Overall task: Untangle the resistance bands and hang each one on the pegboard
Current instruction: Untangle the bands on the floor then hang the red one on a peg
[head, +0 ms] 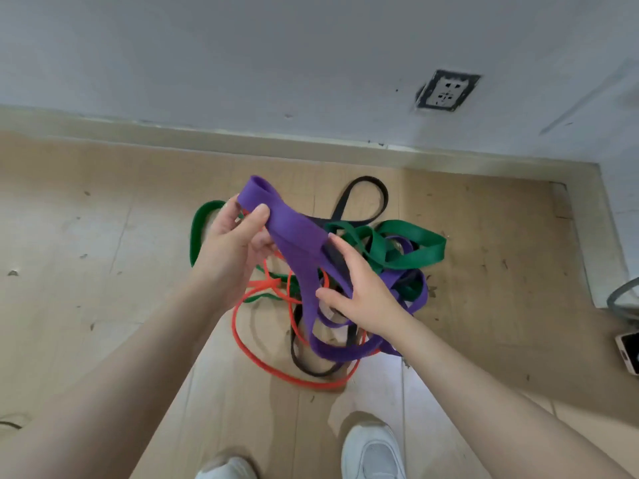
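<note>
A: What lies around the tangle?
B: From the left: a green band on the wooden floor, an orange band, a black band, more green loops, a wall socket, a phone at the far right.

A: And the hands?
B: The left hand grips the purple band near its lifted fold; the right hand holds its lower strands, fingers curled. The rest stays knotted on the floor beneath. White shoes below.
</note>
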The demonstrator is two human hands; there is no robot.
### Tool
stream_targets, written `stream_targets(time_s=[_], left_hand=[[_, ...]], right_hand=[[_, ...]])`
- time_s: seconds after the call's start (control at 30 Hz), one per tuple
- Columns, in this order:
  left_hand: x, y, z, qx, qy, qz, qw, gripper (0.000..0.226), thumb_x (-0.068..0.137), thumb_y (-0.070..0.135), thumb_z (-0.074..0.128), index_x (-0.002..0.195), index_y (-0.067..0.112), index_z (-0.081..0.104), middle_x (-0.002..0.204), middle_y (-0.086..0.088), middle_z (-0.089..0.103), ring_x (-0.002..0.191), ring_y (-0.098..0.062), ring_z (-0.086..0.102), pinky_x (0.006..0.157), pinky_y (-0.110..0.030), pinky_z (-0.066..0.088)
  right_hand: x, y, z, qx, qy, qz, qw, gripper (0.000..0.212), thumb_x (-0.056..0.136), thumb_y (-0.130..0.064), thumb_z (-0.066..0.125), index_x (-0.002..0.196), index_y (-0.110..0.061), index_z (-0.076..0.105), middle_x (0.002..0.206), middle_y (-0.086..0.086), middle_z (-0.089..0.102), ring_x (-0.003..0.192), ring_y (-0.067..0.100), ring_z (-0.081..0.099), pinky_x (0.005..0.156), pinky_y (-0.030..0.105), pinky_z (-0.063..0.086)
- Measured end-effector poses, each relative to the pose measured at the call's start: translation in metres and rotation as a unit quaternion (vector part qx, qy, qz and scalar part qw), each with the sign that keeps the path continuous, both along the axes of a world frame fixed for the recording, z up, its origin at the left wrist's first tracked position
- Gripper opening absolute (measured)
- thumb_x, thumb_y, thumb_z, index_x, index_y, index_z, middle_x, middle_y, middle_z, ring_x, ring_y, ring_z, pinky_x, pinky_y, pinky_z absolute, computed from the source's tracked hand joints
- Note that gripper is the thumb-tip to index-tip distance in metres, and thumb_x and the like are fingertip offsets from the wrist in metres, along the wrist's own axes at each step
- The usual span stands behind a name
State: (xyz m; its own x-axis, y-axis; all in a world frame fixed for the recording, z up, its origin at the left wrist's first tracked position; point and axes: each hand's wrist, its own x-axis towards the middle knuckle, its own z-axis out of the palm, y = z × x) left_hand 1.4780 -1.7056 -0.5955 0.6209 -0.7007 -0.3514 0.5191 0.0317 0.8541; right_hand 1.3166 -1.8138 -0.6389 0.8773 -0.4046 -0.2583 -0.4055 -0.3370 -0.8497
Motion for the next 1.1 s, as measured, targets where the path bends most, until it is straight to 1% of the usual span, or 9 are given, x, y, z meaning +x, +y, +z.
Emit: stream_targets(time_s=[0.13, 0.23, 0.37, 0.5, 0.6, 0.7, 0.87, 0.97, 1.1], left_hand=[[0.013, -0.015, 0.052, -0.073, 0.025, 0.034, 0.996, 0.008, 0.096, 0.012, 0.046, 0.099, 0.015, 0.053, 0.076, 0.000, 0.057, 0.062, -0.012, 0.053, 0.065, -0.025, 0.054], [0.018, -0.021, 0.077, -0.088, 0.031, 0.020, 0.995, 0.004, 0.093, 0.016, 0.049, 0.094, 0.015, 0.053, 0.080, -0.003, 0.052, 0.066, -0.015, 0.044, 0.061, -0.023, 0.052], [0.024, -0.024, 0.095, -0.077, 0.043, 0.009, 0.996, 0.005, 0.092, 0.019, 0.050, 0.088, 0.017, 0.052, 0.077, 0.000, 0.047, 0.059, -0.011, 0.043, 0.061, -0.021, 0.051], [0.036, -0.028, 0.101, -0.105, 0.104, 0.076, 0.986, 0.006, 0.095, 0.021, 0.049, 0.095, 0.015, 0.051, 0.078, 0.003, 0.054, 0.061, -0.007, 0.048, 0.068, -0.020, 0.051], [0.042, -0.026, 0.086, -0.114, 0.156, 0.111, 0.975, 0.033, 0.096, 0.033, 0.047, 0.119, 0.010, 0.052, 0.102, 0.000, 0.067, 0.092, -0.011, 0.065, 0.092, -0.027, 0.048], [0.019, -0.020, 0.057, 0.024, 0.114, -0.013, 0.993, 0.060, 0.095, 0.051, 0.034, 0.138, 0.009, 0.038, 0.119, -0.002, 0.064, 0.115, -0.015, 0.057, 0.108, -0.036, 0.034], [-0.027, -0.003, 0.037, 0.038, 0.008, -0.164, 0.986, 0.022, 0.097, 0.022, 0.042, 0.114, 0.026, 0.057, 0.103, 0.009, 0.070, 0.112, -0.016, 0.060, 0.087, -0.025, 0.050], [-0.030, 0.003, 0.046, 0.053, -0.103, -0.109, 0.987, 0.023, 0.094, 0.010, 0.050, 0.107, 0.028, 0.057, 0.095, 0.009, 0.073, 0.094, -0.011, 0.068, 0.078, -0.022, 0.053], [-0.021, -0.001, 0.064, 0.041, -0.131, -0.030, 0.990, 0.021, 0.094, 0.007, 0.051, 0.101, 0.023, 0.061, 0.088, 0.007, 0.074, 0.087, -0.014, 0.070, 0.075, -0.029, 0.056]], right_hand=[[0.016, 0.007, 0.015, -0.046, 0.030, -0.067, 0.996, 0.114, 0.067, -0.045, 0.079, 0.149, -0.024, 0.003, 0.157, -0.007, 0.005, 0.144, 0.012, 0.009, 0.117, 0.038, 0.020], [0.028, 0.007, 0.036, -0.068, -0.023, -0.129, 0.989, 0.121, 0.062, -0.049, 0.080, 0.149, -0.026, -0.002, 0.158, -0.006, -0.004, 0.145, 0.009, 0.000, 0.117, 0.031, 0.012], [0.046, -0.004, 0.057, -0.026, -0.026, -0.056, 0.998, 0.055, 0.071, -0.033, 0.076, 0.120, -0.022, 0.052, 0.114, -0.005, 0.061, 0.107, 0.011, 0.056, 0.096, 0.036, 0.046], [0.048, -0.003, 0.058, 0.020, 0.034, -0.057, 0.998, 0.018, 0.089, -0.022, 0.059, 0.107, -0.021, 0.056, 0.089, -0.004, 0.068, 0.086, 0.010, 0.064, 0.083, 0.027, 0.048], [0.056, -0.002, 0.079, 0.152, -0.038, -0.164, 0.974, 0.012, 0.095, -0.019, 0.052, 0.105, -0.019, 0.046, 0.075, 0.004, 0.066, 0.072, 0.021, 0.065, 0.077, 0.036, 0.053], [0.068, -0.002, 0.101, 0.166, -0.066, -0.215, 0.960, 0.031, 0.088, -0.020, 0.063, 0.108, -0.022, 0.040, 0.094, 0.005, 0.067, 0.071, 0.026, 0.068, 0.069, 0.040, 0.058], [0.094, -0.007, 0.121, 0.199, -0.034, -0.224, 0.953, 0.024, 0.090, -0.009, 0.060, 0.110, -0.010, 0.046, 0.084, 0.004, 0.066, 0.062, 0.014, 0.063, 0.056, 0.024, 0.054], [0.108, -0.013, 0.126, 0.266, -0.058, -0.204, 0.940, 0.019, 0.093, -0.005, 0.052, 0.112, -0.005, 0.050, 0.089, 0.008, 0.065, 0.071, 0.016, 0.062, 0.068, 0.027, 0.053], [0.107, -0.033, 0.128, 0.252, -0.099, -0.088, 0.959, 0.016, 0.097, -0.020, 0.047, 0.109, -0.020, 0.058, 0.111, -0.004, 0.061, 0.111, 0.012, 0.056, 0.105, 0.029, 0.039]])
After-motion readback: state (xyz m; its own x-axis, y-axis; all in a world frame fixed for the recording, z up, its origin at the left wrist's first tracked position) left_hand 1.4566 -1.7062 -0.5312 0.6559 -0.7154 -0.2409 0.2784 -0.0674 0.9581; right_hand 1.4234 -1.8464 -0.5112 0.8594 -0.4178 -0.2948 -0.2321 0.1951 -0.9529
